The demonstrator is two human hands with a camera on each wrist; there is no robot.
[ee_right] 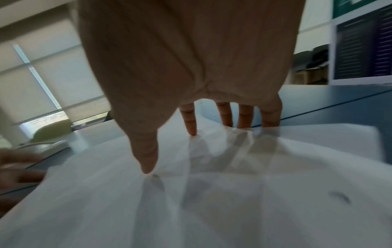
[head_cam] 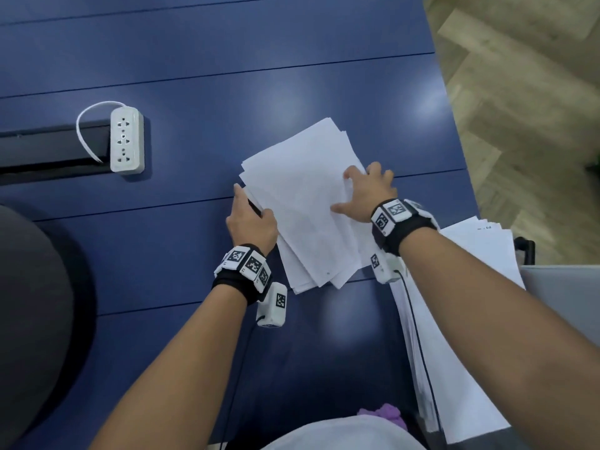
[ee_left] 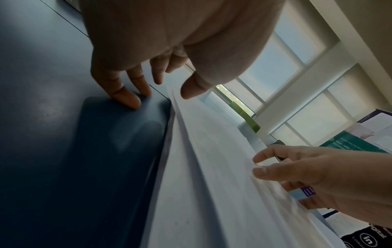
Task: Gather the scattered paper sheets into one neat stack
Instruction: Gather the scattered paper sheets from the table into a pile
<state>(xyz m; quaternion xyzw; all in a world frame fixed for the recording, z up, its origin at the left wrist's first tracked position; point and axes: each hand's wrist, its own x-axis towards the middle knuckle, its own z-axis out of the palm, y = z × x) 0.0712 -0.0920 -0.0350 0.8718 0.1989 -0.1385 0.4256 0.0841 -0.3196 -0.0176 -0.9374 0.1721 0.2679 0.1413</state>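
Observation:
A loose, fanned pile of white paper sheets (head_cam: pixel 305 203) (ee_left: pixel 212 176) (ee_right: pixel 212 201) lies slanted on the blue table (head_cam: pixel 194 76). My left hand (head_cam: pixel 251 219) (ee_left: pixel 161 83) stands at the pile's left edge. Its fingers are straight with their tips on the table, and the thumb is over the paper's edge. My right hand (head_cam: pixel 367 193) (ee_right: pixel 180 75) rests spread on the pile's right side. In the right wrist view its thumb and forefinger press the top sheet, while the other fingertips are behind a raised sheet edge. Neither hand grips anything.
A second, larger stack of sheets (head_cam: pixel 470 287) lies at the table's right edge under my right forearm. A white power strip (head_cam: pixel 126 139) with its cable sits at the left by a dark slot. A dark rounded shape (head_cam: pixel 29 319) is at the near left. Wood floor (head_cam: pixel 519 92) lies to the right.

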